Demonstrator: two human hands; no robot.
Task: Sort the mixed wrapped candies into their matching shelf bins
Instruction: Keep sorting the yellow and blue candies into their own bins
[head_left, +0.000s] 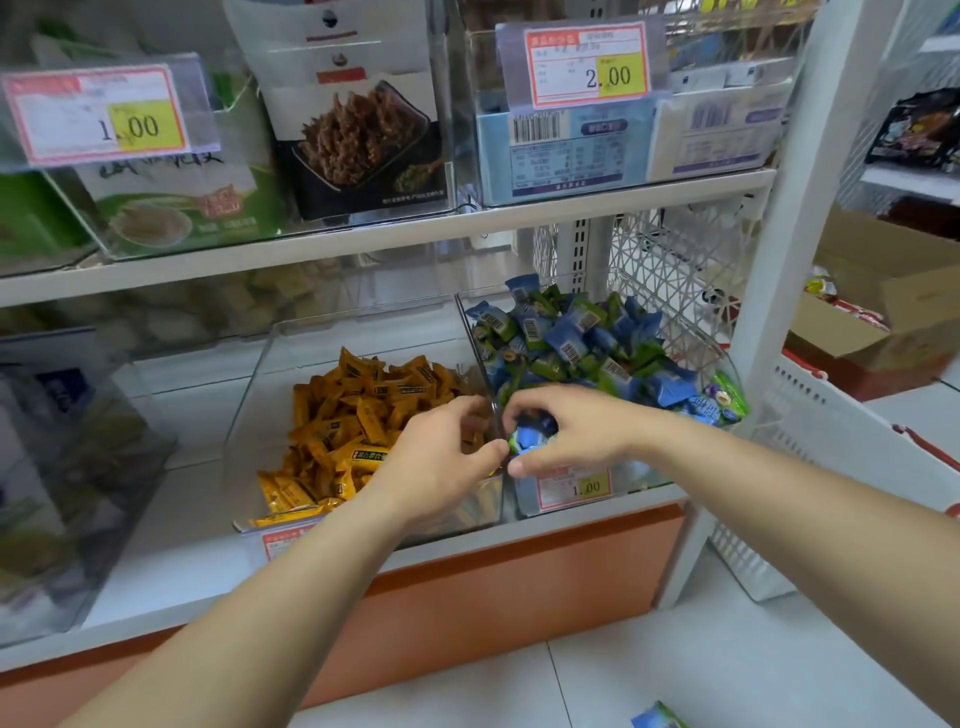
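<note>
White shop shelf (182, 519) holding clear plastic bins (270, 374). Right hand (571, 431) gripping blue wrapped candies (535, 435); left hand (441, 460) hovering beside it over orange wrapped candies (353, 410), grip unclear.

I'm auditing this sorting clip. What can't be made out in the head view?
Left hand: its own fingers hide whether it holds anything.
Orange bin's price tag: left forearm covers most of it.
Wrapper on floor: cut off by bottom edge.
Leftmost bin: contents blurred.

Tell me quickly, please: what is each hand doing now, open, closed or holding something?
Left hand: fingers curled, but whether they hold anything cannot be told.
Right hand: fingers curled round blue wrapped candies.
</note>
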